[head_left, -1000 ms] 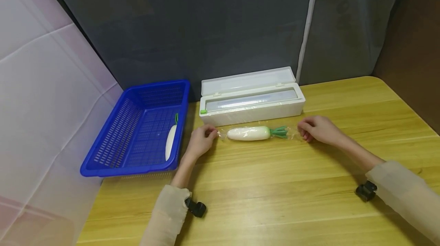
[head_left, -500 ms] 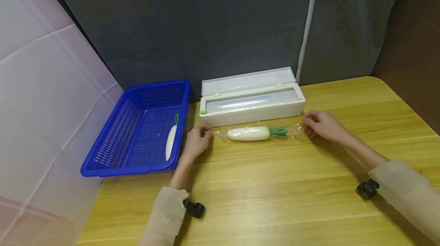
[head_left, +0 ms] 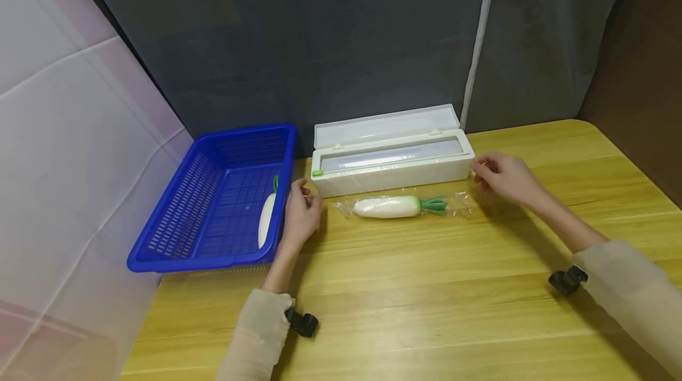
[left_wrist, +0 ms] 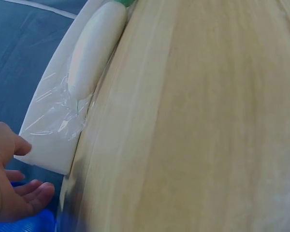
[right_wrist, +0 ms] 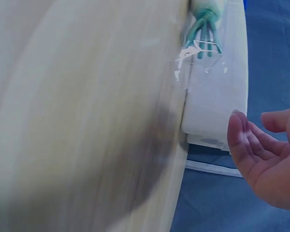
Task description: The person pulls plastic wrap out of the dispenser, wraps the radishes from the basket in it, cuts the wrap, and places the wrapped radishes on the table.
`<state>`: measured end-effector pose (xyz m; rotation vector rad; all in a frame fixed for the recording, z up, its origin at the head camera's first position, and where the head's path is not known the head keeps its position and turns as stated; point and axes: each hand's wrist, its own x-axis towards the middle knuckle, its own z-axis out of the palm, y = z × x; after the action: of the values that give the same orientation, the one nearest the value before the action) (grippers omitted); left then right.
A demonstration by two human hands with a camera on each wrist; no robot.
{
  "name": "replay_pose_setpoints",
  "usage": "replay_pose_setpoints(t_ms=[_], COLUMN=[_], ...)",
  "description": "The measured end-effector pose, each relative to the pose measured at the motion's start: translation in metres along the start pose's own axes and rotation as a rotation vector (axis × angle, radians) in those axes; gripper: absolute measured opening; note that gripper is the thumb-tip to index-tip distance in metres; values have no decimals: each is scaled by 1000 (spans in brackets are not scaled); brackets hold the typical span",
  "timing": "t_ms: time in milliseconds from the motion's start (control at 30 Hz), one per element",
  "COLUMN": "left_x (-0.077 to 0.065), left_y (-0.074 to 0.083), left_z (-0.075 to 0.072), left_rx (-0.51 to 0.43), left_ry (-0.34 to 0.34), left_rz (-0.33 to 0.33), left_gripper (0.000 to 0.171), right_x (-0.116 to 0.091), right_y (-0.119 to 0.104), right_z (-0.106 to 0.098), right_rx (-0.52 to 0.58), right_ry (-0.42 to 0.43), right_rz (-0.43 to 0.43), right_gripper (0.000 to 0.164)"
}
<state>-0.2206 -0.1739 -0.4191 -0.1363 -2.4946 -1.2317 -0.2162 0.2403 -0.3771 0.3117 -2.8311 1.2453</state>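
A white radish (head_left: 386,207) with green leaf stubs lies on the table, wrapped in clear plastic film (head_left: 459,203) that sticks out past both ends. My left hand (head_left: 301,213) is between the radish and the blue basket, its fingers loosely bent and holding nothing. Beside the right end of the white cling film box (head_left: 394,171) hovers my right hand (head_left: 506,178), with thumb and fingers apart in the right wrist view and nothing between them. The box's lid stands up, and a roll of film shows inside.
The blue plastic basket (head_left: 140,264) stands at the left with a second white radish (head_left: 266,221) along its right wall. Behind the table (head_left: 405,298) hangs a dark grey cloth (head_left: 341,44); a pale sheet (head_left: 80,150) hangs at the left.
Both hands have come away from the ends of the film. The left has moved left toward the basket, the right back and slightly right to the box's end. The wrapped radish has stayed put.
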Motion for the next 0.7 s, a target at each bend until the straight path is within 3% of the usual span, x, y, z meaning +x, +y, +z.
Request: replay_pose_setpoints(t_ms=[167,367,700], left_x=[2,6,17], left_y=[2,3,-5], left_z=[2,3,8], left_rx=[-39,-82,-120], left_ry=[15,-15,-39], left_rz=[14,64,108], left_gripper=[48,53,54], right_x=[3,8,18], right_y=[-7,-12,-29], right_z=[0,7,15], right_rx=[-2,1,12], right_ry=[8,8,11], right_rz=[-7,-24,-86], right_gripper=[31,30,29])
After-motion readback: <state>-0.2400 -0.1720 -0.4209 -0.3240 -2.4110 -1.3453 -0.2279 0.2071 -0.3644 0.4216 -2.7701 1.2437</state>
